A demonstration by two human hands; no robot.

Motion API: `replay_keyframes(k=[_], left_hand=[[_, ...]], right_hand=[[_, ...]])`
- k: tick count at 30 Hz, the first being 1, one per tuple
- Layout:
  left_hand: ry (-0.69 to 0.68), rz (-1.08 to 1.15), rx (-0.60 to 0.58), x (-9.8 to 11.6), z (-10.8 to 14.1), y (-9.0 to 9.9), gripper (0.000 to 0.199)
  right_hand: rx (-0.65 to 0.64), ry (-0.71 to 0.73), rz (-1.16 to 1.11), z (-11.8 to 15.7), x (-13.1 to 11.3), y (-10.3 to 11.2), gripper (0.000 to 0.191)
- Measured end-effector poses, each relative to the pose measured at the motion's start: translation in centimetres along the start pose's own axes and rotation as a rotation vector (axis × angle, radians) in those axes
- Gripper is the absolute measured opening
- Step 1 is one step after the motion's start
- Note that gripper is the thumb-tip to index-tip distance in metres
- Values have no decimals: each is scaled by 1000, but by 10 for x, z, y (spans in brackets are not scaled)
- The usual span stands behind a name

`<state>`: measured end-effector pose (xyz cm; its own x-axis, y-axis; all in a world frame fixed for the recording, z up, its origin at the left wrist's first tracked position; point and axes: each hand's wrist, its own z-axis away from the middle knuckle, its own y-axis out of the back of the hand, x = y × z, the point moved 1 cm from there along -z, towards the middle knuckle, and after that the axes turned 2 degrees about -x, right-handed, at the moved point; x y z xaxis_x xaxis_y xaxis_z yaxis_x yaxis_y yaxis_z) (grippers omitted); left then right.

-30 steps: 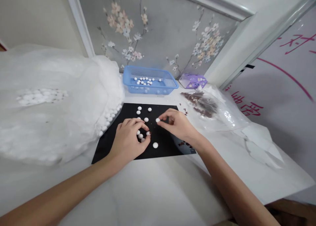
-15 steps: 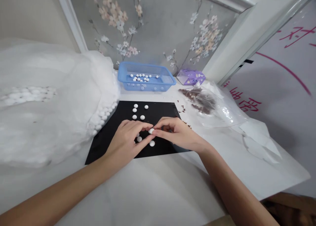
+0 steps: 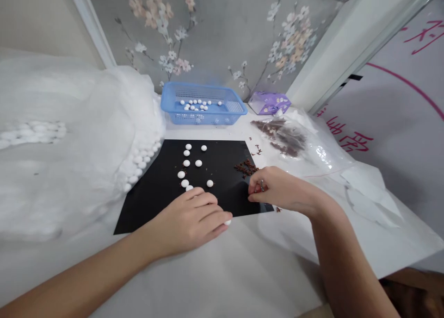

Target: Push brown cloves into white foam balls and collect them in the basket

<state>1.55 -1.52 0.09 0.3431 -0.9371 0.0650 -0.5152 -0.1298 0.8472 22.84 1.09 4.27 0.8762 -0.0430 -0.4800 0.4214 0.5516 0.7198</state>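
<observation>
My left hand [image 3: 196, 216] rests at the near edge of a black sheet [image 3: 145, 202], thumb and fingers closed on a small white ball [image 3: 227, 222] that peeks out at the fingertips. To the right, my right hand [image 3: 265, 186] is in a pinch beside a pile of small brown clove-like bits [image 3: 245, 168]. Whatever is between its fingertips is too small to make out; something silvery shows at the fingers. Several white balls lie on the sheet's left half, some with brown bits beside them. A lone white ball [image 3: 210, 183] sits between the hands.
Behind the sheet stands a blue plastic basket [image 3: 204, 119] with several white balls inside. A large pale bag of white balls [image 3: 138, 163] bulges at left. A clear bag of brown bits [image 3: 286, 142], a purple tissue pack [image 3: 269, 103] and crumpled white paper [image 3: 367, 190] lie at right.
My hands have separated. The right moved right to the brown pile, and the left moved nearer to me with a white ball. A ball now lies where both hands met.
</observation>
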Motion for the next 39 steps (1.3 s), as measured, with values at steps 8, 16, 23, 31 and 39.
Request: replay_keyframes(k=[8, 16, 23, 31, 39], left_hand=[[300, -103, -68, -7, -2, -1, 15], [487, 2, -96, -14, 1, -1, 15], [550, -92, -58, -15, 3, -1, 15], [521, -120, -53, -18, 5, -3, 18], [531, -82, -33, -19, 5, -4, 17]], right_hand=[[185, 303, -35, -10, -4, -7, 15], [330, 448, -375, -26, -24, -33, 12], [417, 569, -341, -36, -25, -48, 9], [392, 706, -165, -36, -25, -50, 10], [379, 732, -113, -35, -24, -48, 10]])
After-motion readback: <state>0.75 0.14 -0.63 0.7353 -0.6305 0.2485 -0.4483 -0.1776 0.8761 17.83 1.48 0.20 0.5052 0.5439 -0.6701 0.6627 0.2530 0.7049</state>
